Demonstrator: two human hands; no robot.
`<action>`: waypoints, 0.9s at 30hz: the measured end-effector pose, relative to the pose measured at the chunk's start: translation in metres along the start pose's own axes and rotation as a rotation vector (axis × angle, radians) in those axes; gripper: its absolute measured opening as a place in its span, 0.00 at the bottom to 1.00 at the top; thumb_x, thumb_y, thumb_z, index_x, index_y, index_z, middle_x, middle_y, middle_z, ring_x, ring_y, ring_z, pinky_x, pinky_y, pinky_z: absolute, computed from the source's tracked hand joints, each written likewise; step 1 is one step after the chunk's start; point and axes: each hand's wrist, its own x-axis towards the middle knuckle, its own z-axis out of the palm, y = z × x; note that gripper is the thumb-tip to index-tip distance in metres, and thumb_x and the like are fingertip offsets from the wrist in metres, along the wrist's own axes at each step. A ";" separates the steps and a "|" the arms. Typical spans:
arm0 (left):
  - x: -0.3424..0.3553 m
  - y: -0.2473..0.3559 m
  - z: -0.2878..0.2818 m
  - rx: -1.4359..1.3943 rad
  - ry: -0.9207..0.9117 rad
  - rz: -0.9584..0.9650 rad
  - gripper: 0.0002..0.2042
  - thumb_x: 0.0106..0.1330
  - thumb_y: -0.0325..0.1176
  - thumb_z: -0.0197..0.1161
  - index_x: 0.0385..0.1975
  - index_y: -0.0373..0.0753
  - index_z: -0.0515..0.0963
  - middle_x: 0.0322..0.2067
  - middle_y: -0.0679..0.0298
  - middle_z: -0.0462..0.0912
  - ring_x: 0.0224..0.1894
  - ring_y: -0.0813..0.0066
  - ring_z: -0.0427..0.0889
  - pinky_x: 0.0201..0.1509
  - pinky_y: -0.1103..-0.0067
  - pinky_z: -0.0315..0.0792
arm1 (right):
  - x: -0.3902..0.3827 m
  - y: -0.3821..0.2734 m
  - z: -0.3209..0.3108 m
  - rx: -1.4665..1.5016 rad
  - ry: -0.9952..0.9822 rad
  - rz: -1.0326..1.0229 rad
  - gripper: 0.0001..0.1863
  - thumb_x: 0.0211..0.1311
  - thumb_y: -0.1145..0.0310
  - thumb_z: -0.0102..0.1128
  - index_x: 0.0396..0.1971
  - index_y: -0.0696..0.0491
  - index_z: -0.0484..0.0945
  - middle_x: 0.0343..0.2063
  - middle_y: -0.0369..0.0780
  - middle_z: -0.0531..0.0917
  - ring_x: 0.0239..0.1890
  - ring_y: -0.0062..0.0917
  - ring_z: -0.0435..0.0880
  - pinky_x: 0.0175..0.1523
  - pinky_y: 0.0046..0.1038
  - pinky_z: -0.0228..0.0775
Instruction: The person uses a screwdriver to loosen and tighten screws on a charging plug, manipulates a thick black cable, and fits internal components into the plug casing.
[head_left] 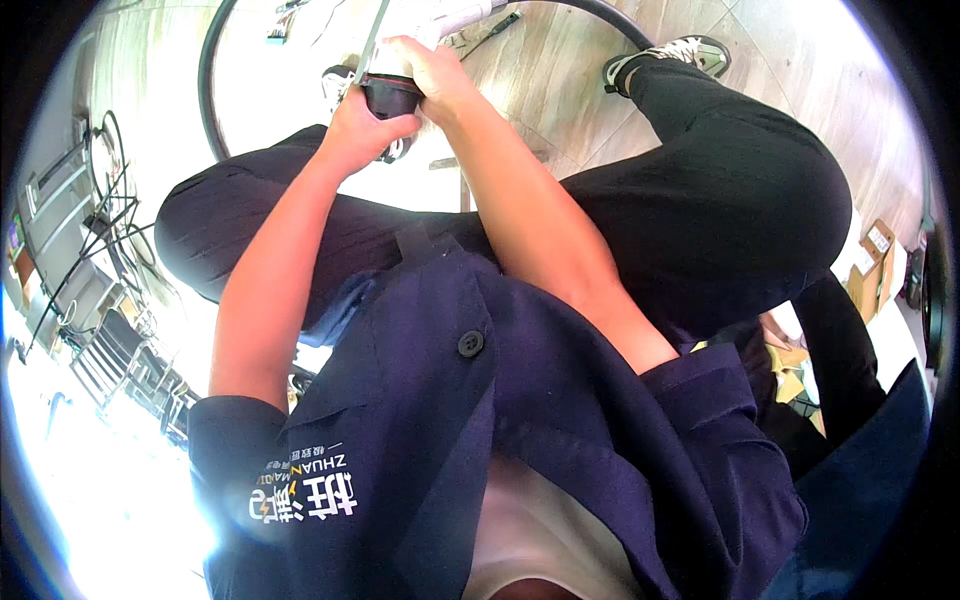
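Observation:
In front of me, between my spread knees, both hands are closed round a white-and-black charging gun (392, 98) with a dark round end. My left hand (358, 133) wraps the dark end from the near left, its thumb pointing right. On the far right side, my right hand (428, 75) grips the body, covering much of it. A thin grey strip (373, 45) rises beside the hands. Past my right hand lies a white tubular part (468, 14); whether it joins the gun is hidden by bright glare and my fingers.
A thick black cable (208, 75) loops on the wood-look floor around my hands. A short black cable (492, 38) lies beyond. Metal racks and chairs (125, 355) with tangled wires stand left. At right are cardboard (880, 255) and another person's hand (774, 332).

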 end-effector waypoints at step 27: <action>0.012 -0.012 0.009 -0.062 -0.012 -0.123 0.31 0.47 0.44 0.75 0.48 0.34 0.73 0.39 0.58 0.81 0.39 0.71 0.81 0.44 0.75 0.76 | 0.028 0.017 -0.003 -0.136 0.143 0.045 0.24 0.51 0.64 0.73 0.42 0.66 0.78 0.35 0.45 0.83 0.35 0.31 0.85 0.42 0.34 0.80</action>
